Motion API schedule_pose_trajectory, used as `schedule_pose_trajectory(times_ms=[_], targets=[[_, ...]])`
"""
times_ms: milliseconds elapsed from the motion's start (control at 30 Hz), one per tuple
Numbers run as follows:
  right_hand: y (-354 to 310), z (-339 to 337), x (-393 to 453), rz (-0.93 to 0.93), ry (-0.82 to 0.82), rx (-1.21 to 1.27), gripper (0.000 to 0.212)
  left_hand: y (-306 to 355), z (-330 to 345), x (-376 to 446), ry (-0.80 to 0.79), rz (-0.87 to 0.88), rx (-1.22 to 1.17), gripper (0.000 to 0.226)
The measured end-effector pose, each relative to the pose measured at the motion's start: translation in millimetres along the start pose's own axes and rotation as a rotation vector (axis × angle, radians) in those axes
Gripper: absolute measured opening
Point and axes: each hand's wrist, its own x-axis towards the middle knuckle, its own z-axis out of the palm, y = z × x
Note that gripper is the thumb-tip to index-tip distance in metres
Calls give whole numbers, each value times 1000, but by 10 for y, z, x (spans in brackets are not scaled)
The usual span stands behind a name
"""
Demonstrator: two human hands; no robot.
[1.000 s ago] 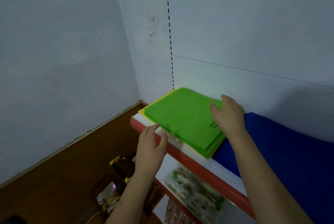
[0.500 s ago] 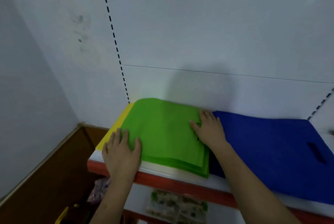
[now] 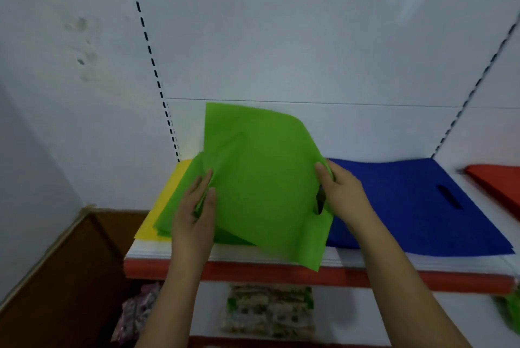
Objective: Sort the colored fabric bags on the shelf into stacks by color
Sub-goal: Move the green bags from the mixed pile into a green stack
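Green bag (image 3: 261,179): we've got the top one lifted off the green stack (image 3: 180,207), tilted up w/ its far edge raised toward the back wall (image 3: 309,38) and its near corner hanging down past the shelf's red front edge (image 3: 253,271). It hangs above the left end of the shelf, over the green stack, which sits on a yellow bag (image 3: 157,218).

Our left hand (image 3: 197,215) pinches the bag's left edge, thumb on top and fingers tucked under the fabric. Our right hand (image 3: 342,195) grips the right edge by the handle slot (image 3: 319,201), fingers curled round the cloth.

Step, as we judge it: picking one bag off a mixed pile to move it to its colour stack. Sorting looks early; green sits on yellow, so that pile is still mixed. Blue bags (image 3: 408,207) lie flat just right of it, an orange-red bag (image 3: 495,181) further right at the frame edge.

Bag's long axis runs roughly near-to-far, skewed a bit so the near corner swings right. Handle slot is at the right side, so the mouth faces right, toward the blue.

Next move, prob.: decide a spot for green, keep both edges taut so the thin cloth doesn't fold, lay it flat and square. Risk: the bag below may drag along.
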Motion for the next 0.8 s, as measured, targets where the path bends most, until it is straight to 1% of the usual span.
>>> schedule_pose_trajectory(times_ms=[67, 100, 167, 233, 300, 333, 367, 400, 467, 500, 567, 633, 800], targets=[[6, -217, -143, 98, 18, 207, 23, 149, 74, -13, -58, -101, -293, 40], [24, -342, -206, 151, 40, 321, 28, 197, 128, -23, -103, -155, -422, 42], [97, -625, -327, 212, 115, 529, 43, 288, 292, -69, -207, -228, -565, 42], [151, -931, -469, 205, 202, 678, 47, 430, 520, -151, -307, -279, -637, 37], [218, -1268, -620, 198, 332, 764, 40, 527, 796, -276, -385, -329, -615, 49], [300, -1457, -693, 203, 410, 789, 34, 614, 959, -362, -406, -307, -549, 42], [375, -1655, -778, 197, 484, 805, 28, 672, 1140, -441, -408, -289, -497, 27], [459, -1868, -873, 181, 559, 774, 25, 701, 1337, -516, -441, -259, -448, 20], [639, -2316, -1081, 137, 678, 606, 22, 849, 1736, -729, -495, -248, -465, 30], [736, -2543, -1203, 123, 712, 531, 24, 910, 1926, -842, -521, -220, -440, 31], [911, -3004, -1464, 129, 778, 424, 31, 1065, 2322, -1110, -561, -92, -347, 32], [1081, -3467, -1714, 149, 829, 366, 38, 1215, 2729, -1403, -605, 5, -299, 34], [1522, -4567, -2223, 182, 914, 245, 47, 1581, 3783, -2106, -680, 92, -253, 39]])
